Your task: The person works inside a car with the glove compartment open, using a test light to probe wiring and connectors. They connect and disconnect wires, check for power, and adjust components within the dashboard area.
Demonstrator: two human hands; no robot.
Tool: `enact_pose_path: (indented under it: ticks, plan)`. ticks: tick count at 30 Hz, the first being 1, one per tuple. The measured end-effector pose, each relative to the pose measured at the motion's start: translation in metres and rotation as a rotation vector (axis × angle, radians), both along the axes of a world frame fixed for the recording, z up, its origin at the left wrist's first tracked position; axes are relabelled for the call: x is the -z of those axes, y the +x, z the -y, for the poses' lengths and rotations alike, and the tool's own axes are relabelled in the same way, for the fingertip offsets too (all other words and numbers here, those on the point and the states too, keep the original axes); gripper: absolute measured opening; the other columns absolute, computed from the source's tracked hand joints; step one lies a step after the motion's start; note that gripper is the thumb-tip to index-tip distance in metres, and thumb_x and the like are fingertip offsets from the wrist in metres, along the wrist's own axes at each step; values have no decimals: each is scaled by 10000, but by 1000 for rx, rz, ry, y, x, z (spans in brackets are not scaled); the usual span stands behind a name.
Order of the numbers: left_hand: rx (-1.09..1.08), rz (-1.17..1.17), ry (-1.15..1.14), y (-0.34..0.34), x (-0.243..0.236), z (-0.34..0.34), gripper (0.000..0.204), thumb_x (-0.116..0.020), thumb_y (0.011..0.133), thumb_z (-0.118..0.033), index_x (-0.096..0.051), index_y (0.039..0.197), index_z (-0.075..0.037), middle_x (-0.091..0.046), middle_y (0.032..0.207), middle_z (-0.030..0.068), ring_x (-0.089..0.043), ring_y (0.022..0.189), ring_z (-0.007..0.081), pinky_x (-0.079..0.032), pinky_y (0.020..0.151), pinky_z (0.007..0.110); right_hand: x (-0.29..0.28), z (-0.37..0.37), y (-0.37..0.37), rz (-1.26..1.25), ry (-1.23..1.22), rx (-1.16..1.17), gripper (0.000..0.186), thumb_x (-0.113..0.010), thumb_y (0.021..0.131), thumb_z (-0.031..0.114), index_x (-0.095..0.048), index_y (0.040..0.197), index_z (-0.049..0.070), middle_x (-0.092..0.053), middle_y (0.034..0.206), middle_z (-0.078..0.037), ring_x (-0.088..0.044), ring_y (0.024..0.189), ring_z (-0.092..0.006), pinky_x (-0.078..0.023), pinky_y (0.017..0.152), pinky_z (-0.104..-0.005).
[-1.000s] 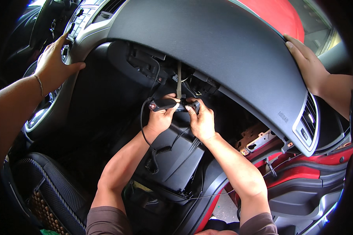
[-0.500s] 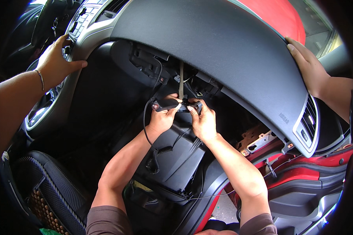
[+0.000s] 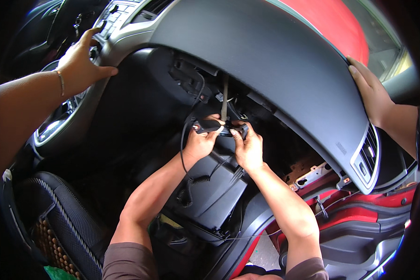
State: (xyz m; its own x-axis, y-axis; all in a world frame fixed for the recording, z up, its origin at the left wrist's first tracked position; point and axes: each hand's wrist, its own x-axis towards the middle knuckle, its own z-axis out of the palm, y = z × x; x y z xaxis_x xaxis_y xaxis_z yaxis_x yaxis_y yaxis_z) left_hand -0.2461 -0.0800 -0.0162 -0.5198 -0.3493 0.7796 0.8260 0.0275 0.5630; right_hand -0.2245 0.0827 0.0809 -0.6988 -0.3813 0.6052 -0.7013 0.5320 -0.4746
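Note:
Coming in from the lower edge, my left hand (image 3: 202, 143) and my right hand (image 3: 250, 148) meet beneath the dashboard. Both close their fingertips on a small black part (image 3: 226, 132); its exact kind is hidden by the fingers. At my left fingers is a black elongated piece (image 3: 208, 125) with a reddish end, and a black cable hangs beside it. My right fingers also touch a curved black piece (image 3: 244, 131). A beige strip (image 3: 225, 99) runs down from the dashboard opening to the small part.
Other hands rest on the dashboard (image 3: 247, 44): one at the centre console (image 3: 80, 60), another (image 3: 368, 95) at the right end. A black box-shaped panel (image 3: 214, 198) and coiled cable (image 3: 187, 198) lie below. Right is the red door frame (image 3: 354, 215); left, a seat (image 3: 63, 214).
The view has shifted, so the dashboard and my hands appear slightly farther right. My fingers keep the same grip. The other hands stay on the dashboard and console.

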Motion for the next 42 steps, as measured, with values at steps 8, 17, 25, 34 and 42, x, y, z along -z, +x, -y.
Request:
enact_pose_path:
  ticks: [8, 17, 25, 34, 42]
  plan:
    - [-41, -15, 8, 3, -4, 0, 92, -737, 990, -36, -767, 1068, 3, -773, 1112, 155, -759, 1013, 300, -603, 890, 392, -3, 3, 3, 37, 20, 36, 212, -744, 1025, 60, -699, 1230, 29, -748, 919, -85, -664, 850, -130, -560, 849, -308]
    - [-33, -46, -30, 6, -7, 2, 110, -706, 1006, -21, -745, 1101, 19, -757, 1143, 159, -751, 990, 270, -602, 876, 376, -5, 3, 7, 42, 8, 39, 204, -744, 1027, 65, -706, 1224, 31, -736, 916, -70, -646, 851, -127, -553, 852, -303]
    - [62, 10, 24, 2, -2, 0, 110, -682, 1005, 6, -734, 1101, 24, -750, 1152, 168, -736, 1052, 283, -586, 922, 386, 2, 3, -1, -88, 12, 10, 188, -732, 1029, 92, -700, 1209, 44, -722, 806, -126, -708, 711, -206, -568, 712, -344]
    - [0, -32, 0, 5, -7, 1, 104, -693, 1007, 5, -747, 1092, 31, -755, 1126, 155, -743, 957, 255, -592, 843, 366, -1, 3, 3, 22, 3, 36, 205, -759, 1026, 84, -712, 1220, 38, -720, 876, -52, -631, 825, -108, -545, 816, -288]
    - [-23, 0, 28, 1, -2, -1, 98, -731, 998, -27, -774, 1078, 11, -785, 1112, 148, -766, 988, 273, -602, 866, 374, 0, 3, 2, -20, 27, 28, 211, -744, 1029, 68, -702, 1233, 34, -731, 878, -67, -658, 822, -119, -558, 818, -298]
